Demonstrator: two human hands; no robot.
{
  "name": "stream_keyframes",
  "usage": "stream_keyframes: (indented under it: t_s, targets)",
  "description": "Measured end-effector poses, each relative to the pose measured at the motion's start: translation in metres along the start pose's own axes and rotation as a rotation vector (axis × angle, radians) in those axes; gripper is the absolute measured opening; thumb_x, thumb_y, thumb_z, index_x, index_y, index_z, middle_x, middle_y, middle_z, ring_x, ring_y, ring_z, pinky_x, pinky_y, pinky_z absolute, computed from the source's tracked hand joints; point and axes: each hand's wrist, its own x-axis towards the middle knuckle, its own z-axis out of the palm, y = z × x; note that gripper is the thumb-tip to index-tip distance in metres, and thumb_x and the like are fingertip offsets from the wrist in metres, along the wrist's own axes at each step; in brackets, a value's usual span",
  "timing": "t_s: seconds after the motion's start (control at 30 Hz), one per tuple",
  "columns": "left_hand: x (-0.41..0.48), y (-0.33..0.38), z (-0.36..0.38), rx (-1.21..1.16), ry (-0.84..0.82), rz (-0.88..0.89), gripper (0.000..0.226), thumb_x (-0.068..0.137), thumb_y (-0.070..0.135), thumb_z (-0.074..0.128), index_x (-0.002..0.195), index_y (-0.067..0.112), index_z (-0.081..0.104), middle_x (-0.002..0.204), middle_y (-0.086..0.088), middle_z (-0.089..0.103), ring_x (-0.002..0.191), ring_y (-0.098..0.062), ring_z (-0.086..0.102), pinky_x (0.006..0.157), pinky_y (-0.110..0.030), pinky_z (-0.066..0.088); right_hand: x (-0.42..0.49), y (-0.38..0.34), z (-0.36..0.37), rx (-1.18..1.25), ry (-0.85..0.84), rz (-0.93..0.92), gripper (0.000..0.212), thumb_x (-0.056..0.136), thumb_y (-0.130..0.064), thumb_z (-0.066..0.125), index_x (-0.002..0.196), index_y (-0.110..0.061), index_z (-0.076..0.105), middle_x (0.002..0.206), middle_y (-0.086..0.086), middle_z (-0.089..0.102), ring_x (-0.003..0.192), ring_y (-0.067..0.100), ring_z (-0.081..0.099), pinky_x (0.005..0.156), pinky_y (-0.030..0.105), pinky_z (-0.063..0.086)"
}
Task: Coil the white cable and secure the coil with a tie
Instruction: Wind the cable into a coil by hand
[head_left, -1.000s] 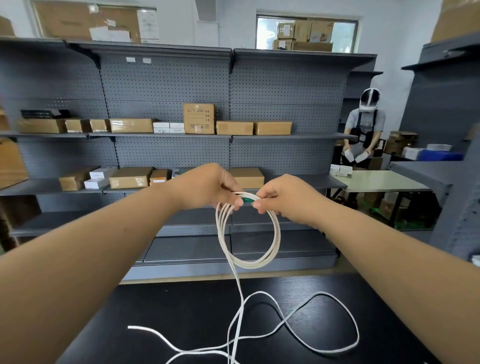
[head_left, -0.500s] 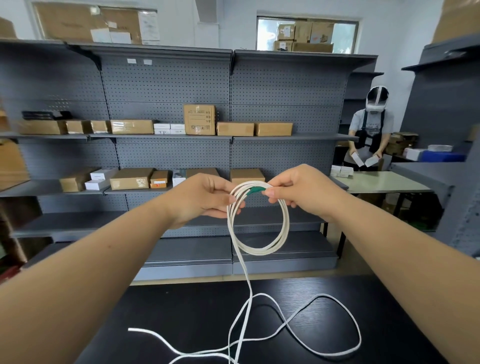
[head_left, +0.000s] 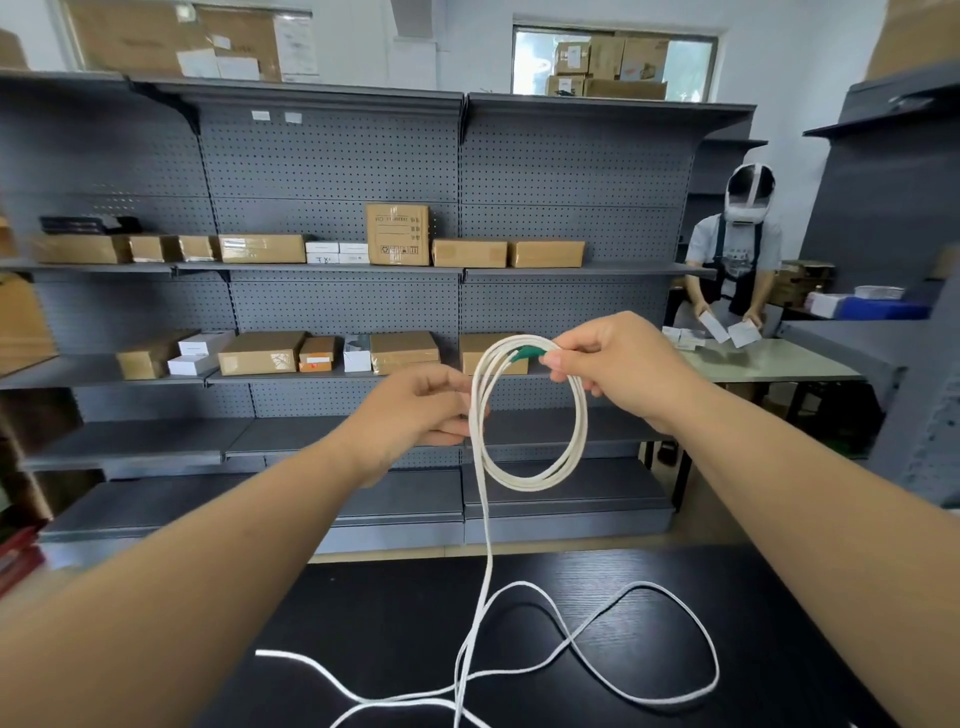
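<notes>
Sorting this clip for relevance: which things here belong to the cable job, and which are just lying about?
In the job: white cable, part coiled, rest loose on the black table; its green end; left hand and right hand holding the coil.
Not part of it: cardboard boxes, grey shelving, a person at another table.

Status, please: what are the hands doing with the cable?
Right hand pinches coil at green tip. Left hand grips its side. Tail loose on table. Nothing blocking.
</notes>
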Motion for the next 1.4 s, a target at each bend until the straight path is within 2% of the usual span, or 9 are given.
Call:
stream_keyframes:
  t_s: [0.1, 0.27, 0.47, 0.57, 0.63, 0.77, 1.0, 1.23, 1.4]
  targets:
    - [-0.004, -0.01, 0.003, -0.084, 0.051, 0.039, 0.006, 0.088, 0.017, 0.06, 0.089, 0.014, 0.065, 0.091, -0.01, 0.073, 0.083, -0.023, 0.07, 0.082, -0.031, 0.056, -0.001, 0.003, -0.002, 0.012, 0.043, 0.014, 0.015, 0.086, -0.027, 0.064, 0.078, -0.019, 0.074, 0.086, 0.018, 0.07, 0.061, 0.015, 0.048, 0.064, 0.035, 0.048]
    - [-0.003, -0.019, 0.011, -0.077, 0.076, 0.055, 0.007, 0.084, 0.01, 0.064, 0.079, 0.013, 0.067, 0.078, -0.006, 0.072, 0.077, -0.022, 0.066, 0.079, -0.029, 0.056, -0.001, 0.005, 0.0, -0.029, 0.043, 0.009, 0.014, 0.086, -0.027, 0.064, 0.079, -0.02, 0.074, 0.086, 0.018, 0.07, 0.061, 0.017, 0.049, 0.072, 0.045, 0.054]
    - [0.0, -0.012, 0.006, -0.12, 0.046, 0.047, 0.014, 0.089, 0.011, 0.058, 0.082, 0.012, 0.07, 0.074, -0.002, 0.073, 0.068, -0.014, 0.067, 0.077, -0.026, 0.058, -0.005, 0.007, -0.002, 0.027, 0.103, 0.025, 0.017, 0.086, -0.026, 0.064, 0.072, -0.022, 0.072, 0.057, 0.0, 0.06, 0.054, 0.012, 0.045, 0.062, 0.032, 0.045]
    - [-0.001, -0.014, 0.013, -0.184, 0.077, 0.043, 0.016, 0.091, 0.013, 0.056, 0.08, 0.012, 0.068, 0.074, -0.002, 0.073, 0.07, -0.013, 0.068, 0.074, -0.025, 0.057, -0.006, 0.007, 0.002, 0.113, 0.148, 0.026, 0.017, 0.086, -0.024, 0.064, 0.071, -0.027, 0.07, 0.079, 0.017, 0.07, 0.058, 0.014, 0.045, 0.063, 0.032, 0.043]
    - [-0.002, -0.018, 0.019, -0.25, 0.099, 0.034, 0.017, 0.091, 0.015, 0.054, 0.08, 0.011, 0.066, 0.075, -0.003, 0.073, 0.074, -0.015, 0.069, 0.07, -0.023, 0.056, -0.006, 0.007, 0.005, 0.149, 0.195, 0.041, 0.019, 0.087, -0.023, 0.063, 0.07, -0.029, 0.069, 0.087, 0.017, 0.07, 0.06, 0.014, 0.046, 0.063, 0.031, 0.044]
    - [-0.004, -0.024, 0.032, -0.397, 0.144, 0.013, 0.018, 0.09, 0.021, 0.054, 0.086, 0.008, 0.065, 0.076, -0.004, 0.072, 0.076, -0.015, 0.068, 0.072, -0.022, 0.056, -0.007, 0.011, 0.012, 0.301, 0.316, 0.102, 0.02, 0.087, -0.024, 0.063, 0.069, -0.032, 0.067, 0.086, 0.011, 0.072, 0.063, 0.013, 0.048, 0.065, 0.031, 0.046]
    - [0.001, -0.032, 0.041, -0.405, 0.295, 0.027, 0.005, 0.084, 0.007, 0.064, 0.08, 0.007, 0.068, 0.072, -0.003, 0.072, 0.076, -0.019, 0.065, 0.083, -0.03, 0.055, -0.008, 0.017, 0.02, 0.535, 0.428, 0.216, 0.011, 0.089, -0.019, 0.061, 0.083, -0.019, 0.071, 0.079, 0.005, 0.067, 0.059, 0.01, 0.045, 0.059, 0.022, 0.045]
    - [0.009, -0.018, 0.013, -0.113, 0.323, 0.047, 0.005, 0.085, 0.013, 0.065, 0.081, 0.013, 0.068, 0.072, -0.001, 0.071, 0.067, -0.012, 0.066, 0.065, -0.021, 0.055, -0.014, 0.031, 0.038, 0.937, 0.305, 0.46, 0.013, 0.088, -0.01, 0.061, 0.098, -0.004, 0.066, 0.08, 0.007, 0.068, 0.049, 0.003, 0.052, 0.047, 0.012, 0.046]
    - [0.013, -0.004, -0.014, 0.112, 0.217, 0.02, 0.008, 0.083, 0.008, 0.067, 0.076, 0.012, 0.068, 0.059, 0.004, 0.069, 0.06, -0.011, 0.061, 0.067, -0.025, 0.055, -0.017, 0.045, 0.041, 0.89, 0.013, 0.576, 0.005, 0.085, -0.007, 0.063, 0.086, -0.002, 0.066, 0.077, 0.009, 0.067, 0.067, 0.011, 0.054, 0.048, 0.014, 0.049]
